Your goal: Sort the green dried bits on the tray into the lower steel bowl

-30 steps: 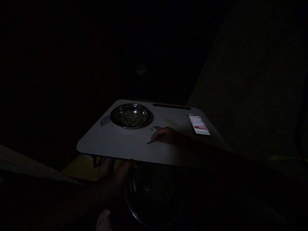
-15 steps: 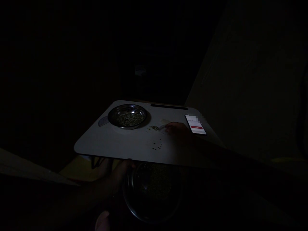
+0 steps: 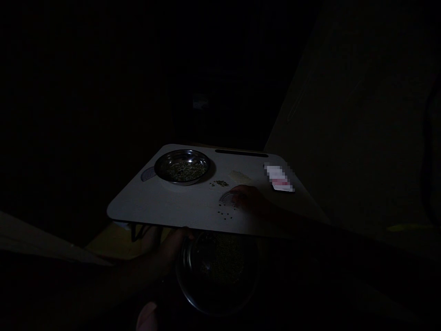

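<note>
Seeds fill part of the dish and pan, others lie loose on the table; the right hand pinches something blurred, the left hand's grip unclear.

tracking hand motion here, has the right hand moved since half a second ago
Yes. The right hand has moved toward the near edge of the white table, judged against the small green pile: its fingertips were beside the pile then.
</note>
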The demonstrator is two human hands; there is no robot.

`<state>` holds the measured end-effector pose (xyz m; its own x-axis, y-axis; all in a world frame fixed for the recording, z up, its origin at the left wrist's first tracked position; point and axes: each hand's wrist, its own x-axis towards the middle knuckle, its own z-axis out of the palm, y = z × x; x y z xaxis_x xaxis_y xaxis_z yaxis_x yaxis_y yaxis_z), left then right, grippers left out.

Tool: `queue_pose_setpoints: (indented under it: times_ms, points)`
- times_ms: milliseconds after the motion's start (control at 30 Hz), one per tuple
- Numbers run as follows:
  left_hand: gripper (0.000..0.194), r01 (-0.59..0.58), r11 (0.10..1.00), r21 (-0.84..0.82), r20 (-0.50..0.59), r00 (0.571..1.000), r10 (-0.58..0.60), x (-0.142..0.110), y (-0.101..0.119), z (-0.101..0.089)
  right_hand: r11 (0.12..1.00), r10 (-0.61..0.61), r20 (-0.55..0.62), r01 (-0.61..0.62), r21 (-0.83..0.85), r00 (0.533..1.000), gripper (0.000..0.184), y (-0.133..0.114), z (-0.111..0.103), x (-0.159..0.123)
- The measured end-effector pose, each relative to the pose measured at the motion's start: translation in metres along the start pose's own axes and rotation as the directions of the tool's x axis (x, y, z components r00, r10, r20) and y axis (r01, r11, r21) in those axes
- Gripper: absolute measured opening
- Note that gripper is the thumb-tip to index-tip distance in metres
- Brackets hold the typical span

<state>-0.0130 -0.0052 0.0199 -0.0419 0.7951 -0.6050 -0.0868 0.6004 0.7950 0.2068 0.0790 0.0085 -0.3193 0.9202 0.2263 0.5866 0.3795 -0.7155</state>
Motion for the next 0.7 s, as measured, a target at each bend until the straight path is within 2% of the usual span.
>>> queue_pose_setpoints:
  times_ms: [167, 267, 400, 500, 600, 700]
  points:
    - [0.005, -0.03, 1.0, 0.002, 0.003, 1.0, 0.03, -0.002, -0.001, 0.0, 0.999, 0.004, 0.055, -0.006, 0.039, 0.998, 0.023, -0.008, 0.006, -0.012]
    - [0.005, -0.032, 0.999, 0.008, 0.007, 0.999, 0.032, 0.001, -0.003, 0.0, 1.0, 0.023, 0.022, -0.024, 0.019, 0.999, 0.024, -0.01, -0.002, -0.015]
    - [0.004, -0.022, 0.999, 0.037, 0.011, 1.0, 0.021, 0.013, -0.012, -0.003, 0.984, 0.104, -0.065, -0.112, -0.141, 0.992, 0.023, -0.011, -0.021, -0.02]
    - [0.002, -0.018, 0.998, 0.059, 0.03, 0.999, 0.017, 0.019, -0.016, -0.005, 0.965, 0.113, -0.062, -0.124, -0.23, 0.992, 0.022, -0.01, -0.028, -0.025]
    - [0.005, -0.077, 0.996, 0.054, 0.011, 0.997, 0.076, 0.02, -0.015, -0.005, 0.969, 0.106, -0.028, -0.11, -0.22, 0.994, 0.024, -0.009, -0.024, -0.032]
    - [0.006, -0.015, 0.999, 0.036, 0.027, 1.0, 0.014, 0.018, -0.013, -0.004, 0.985, 0.105, 0.015, -0.102, -0.136, 0.994, 0.026, -0.011, -0.012, -0.039]
